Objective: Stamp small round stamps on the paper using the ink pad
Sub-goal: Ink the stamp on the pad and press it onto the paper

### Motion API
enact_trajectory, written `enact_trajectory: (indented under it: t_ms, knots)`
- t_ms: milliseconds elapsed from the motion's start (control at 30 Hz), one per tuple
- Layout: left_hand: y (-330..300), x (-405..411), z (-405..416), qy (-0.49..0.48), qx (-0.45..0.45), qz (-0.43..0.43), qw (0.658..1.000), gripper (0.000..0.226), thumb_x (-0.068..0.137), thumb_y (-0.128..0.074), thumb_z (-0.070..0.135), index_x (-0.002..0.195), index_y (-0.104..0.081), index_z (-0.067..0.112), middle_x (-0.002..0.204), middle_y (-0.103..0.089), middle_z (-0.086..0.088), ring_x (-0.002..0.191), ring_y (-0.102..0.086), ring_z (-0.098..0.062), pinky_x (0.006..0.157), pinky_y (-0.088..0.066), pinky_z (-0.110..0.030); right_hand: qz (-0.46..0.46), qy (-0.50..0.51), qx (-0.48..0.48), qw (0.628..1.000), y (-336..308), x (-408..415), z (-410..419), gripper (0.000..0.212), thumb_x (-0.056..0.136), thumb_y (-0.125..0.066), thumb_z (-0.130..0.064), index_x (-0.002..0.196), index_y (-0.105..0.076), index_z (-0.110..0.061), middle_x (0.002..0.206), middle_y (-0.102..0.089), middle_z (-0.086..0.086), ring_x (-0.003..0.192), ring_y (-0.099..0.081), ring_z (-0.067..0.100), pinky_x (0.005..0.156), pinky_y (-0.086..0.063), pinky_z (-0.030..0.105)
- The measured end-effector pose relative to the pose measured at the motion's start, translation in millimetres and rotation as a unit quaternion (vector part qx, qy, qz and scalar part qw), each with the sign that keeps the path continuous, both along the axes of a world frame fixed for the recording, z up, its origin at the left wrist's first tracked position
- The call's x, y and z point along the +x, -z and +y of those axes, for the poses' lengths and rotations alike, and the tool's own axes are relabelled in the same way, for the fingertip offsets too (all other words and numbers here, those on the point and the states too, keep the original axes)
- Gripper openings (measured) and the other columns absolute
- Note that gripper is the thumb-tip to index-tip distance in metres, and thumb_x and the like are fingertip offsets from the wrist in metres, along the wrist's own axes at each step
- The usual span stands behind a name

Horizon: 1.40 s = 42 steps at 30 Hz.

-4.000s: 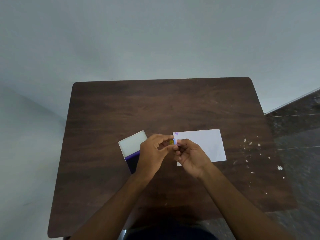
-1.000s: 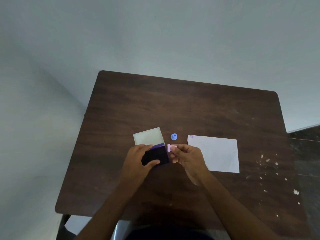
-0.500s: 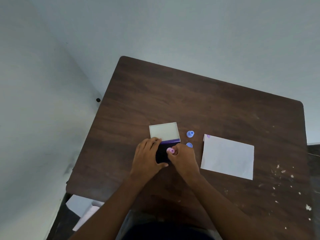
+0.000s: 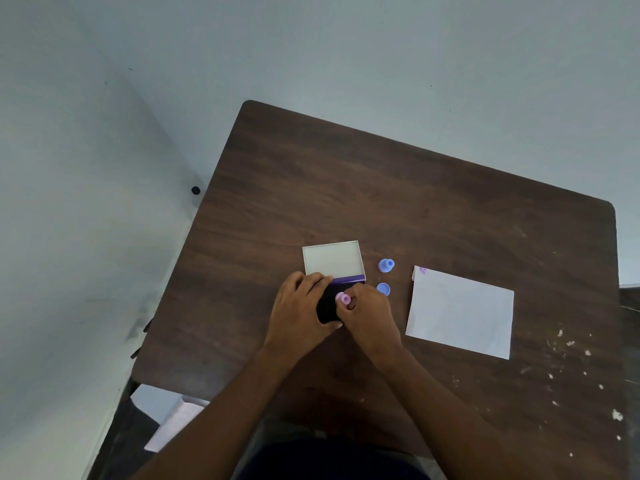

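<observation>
An open ink pad [image 4: 327,306] lies on the brown table [image 4: 398,188], its pale lid [image 4: 333,258] flipped back away from me. My left hand [image 4: 298,313] grips the pad's left side. My right hand [image 4: 369,315] pinches a small pink round stamp [image 4: 344,298] and holds it down on the dark ink surface. A blue stamp [image 4: 385,265] and a blue cap [image 4: 383,289] sit just right of the pad. The white paper [image 4: 460,311] lies further right, with a purple print [image 4: 423,270] in its far left corner.
White crumbs [image 4: 585,375] are scattered over the table's right side. Loose papers [image 4: 169,417] lie on the floor below the table's left front corner. A grey wall stands behind and to the left, close to the table's edges.
Four seconds ago both hands held a stamp over the paper. Since then the left hand took hold of the ink pad and the right hand brought the pink stamp down onto it. The camera swung left.
</observation>
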<state>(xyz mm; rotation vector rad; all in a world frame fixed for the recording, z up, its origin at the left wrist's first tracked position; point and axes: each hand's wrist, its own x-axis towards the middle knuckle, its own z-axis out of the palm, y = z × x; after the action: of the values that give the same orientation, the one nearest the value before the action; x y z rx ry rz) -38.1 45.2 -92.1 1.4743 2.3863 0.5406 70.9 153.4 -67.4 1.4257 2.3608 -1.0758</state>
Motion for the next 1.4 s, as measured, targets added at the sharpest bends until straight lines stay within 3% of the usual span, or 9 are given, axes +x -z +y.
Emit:
enact_trajectory:
  t_ms: [133,233,367,500,633,800,1067,1300,1400]
  knots:
    - [-1.2,0.8,-0.4,-0.003,0.017,0.003,1.000,0.078,0.062,-0.074,0.061,0.126,-0.059,0.018,0.126,-0.063,-0.002,0.113,-0.053,-0.022,0.101,-0.044,-0.040,-0.035,-0.033,-0.011,0.999,1.5,-4.7,-1.6,0.025,0.094,-0.058,-0.028,0.110,-0.060,-0.009,0.109,-0.067,0.010,0.096,-0.062,0.022,0.082,-0.045,0.027]
    - [-1.8,0.0,0.3,-0.010,0.017,-0.002,1.000,0.076,0.064,-0.075,0.059,0.126,-0.060,0.018,0.127,-0.063,-0.001,0.113,-0.054,-0.023,0.101,-0.045,-0.040,-0.097,-0.027,-0.060,0.993,2.1,-15.6,2.4,0.037,0.094,-0.059,-0.028,0.125,-0.053,-0.008,0.126,-0.060,0.012,0.110,-0.058,0.026,0.096,-0.045,0.033]
    - [0.2,0.0,0.4,-0.006,0.026,0.000,1.000,0.075,0.063,-0.078,0.056,0.123,-0.062,0.015,0.124,-0.065,-0.005,0.111,-0.059,-0.024,0.102,-0.043,-0.042,-0.129,-0.013,-0.080,0.988,5.9,-22.7,6.8,0.044,0.095,-0.059,-0.027,0.132,-0.047,-0.008,0.134,-0.055,0.012,0.118,-0.053,0.027,0.102,-0.041,0.035]
    - [0.4,0.3,1.1,-0.015,0.027,-0.014,0.999,0.072,0.064,-0.078,0.054,0.122,-0.063,0.015,0.124,-0.065,-0.004,0.111,-0.058,-0.024,0.103,-0.045,-0.044,-0.114,-0.017,-0.042,0.992,8.2,-26.5,6.3,0.036,0.096,-0.055,-0.027,0.125,-0.053,-0.006,0.124,-0.061,0.012,0.109,-0.057,0.025,0.093,-0.045,0.032]
    - [-0.2,-1.0,0.2,-0.008,0.025,-0.030,0.999,0.074,0.063,-0.076,0.057,0.124,-0.061,0.017,0.126,-0.063,-0.002,0.113,-0.057,-0.023,0.107,-0.039,-0.041,-0.091,-0.050,0.014,0.995,5.3,-32.3,10.2,0.026,0.092,-0.056,-0.022,0.110,-0.062,-0.004,0.106,-0.069,0.014,0.094,-0.061,0.024,0.074,-0.044,0.028]
    - [-1.0,-0.4,1.3,-0.011,0.021,-0.036,0.999,0.074,0.065,-0.079,0.054,0.124,-0.062,0.014,0.127,-0.064,-0.006,0.114,-0.059,-0.026,0.106,-0.041,-0.045,-0.103,-0.015,-0.029,0.994,9.4,-29.6,9.1,0.033,0.094,-0.059,-0.027,0.120,-0.056,-0.007,0.115,-0.064,0.012,0.101,-0.060,0.023,0.087,-0.047,0.030]
    - [-0.1,-0.9,0.5,-0.016,0.032,-0.040,0.999,0.073,0.064,-0.077,0.055,0.123,-0.062,0.016,0.125,-0.064,-0.003,0.112,-0.057,-0.023,0.106,-0.038,-0.039,-0.088,-0.019,-0.004,0.996,9.8,-29.1,6.3,0.027,0.095,-0.056,-0.025,0.114,-0.058,-0.006,0.112,-0.065,0.013,0.096,-0.059,0.022,0.081,-0.045,0.028]
    - [-7.0,2.8,-0.1,-0.028,0.002,-0.044,0.999,0.075,0.065,-0.078,0.054,0.127,-0.060,0.016,0.128,-0.063,-0.004,0.115,-0.056,-0.025,0.104,-0.042,-0.042,-0.129,0.020,-0.071,0.989,9.2,-30.3,4.1,0.041,0.096,-0.055,-0.029,0.131,-0.049,-0.007,0.132,-0.057,0.012,0.115,-0.055,0.027,0.101,-0.043,0.036]
    - [-9.9,2.8,0.3,-0.012,-0.046,-0.046,0.998,0.080,0.070,-0.068,0.062,0.136,-0.050,0.021,0.138,-0.055,-0.001,0.125,-0.048,-0.022,0.110,-0.036,-0.041,-0.107,0.033,-0.073,0.991,-0.3,-24.3,3.9,0.035,0.095,-0.057,-0.030,0.122,-0.056,-0.008,0.121,-0.063,0.011,0.106,-0.059,0.023,0.097,-0.046,0.033]
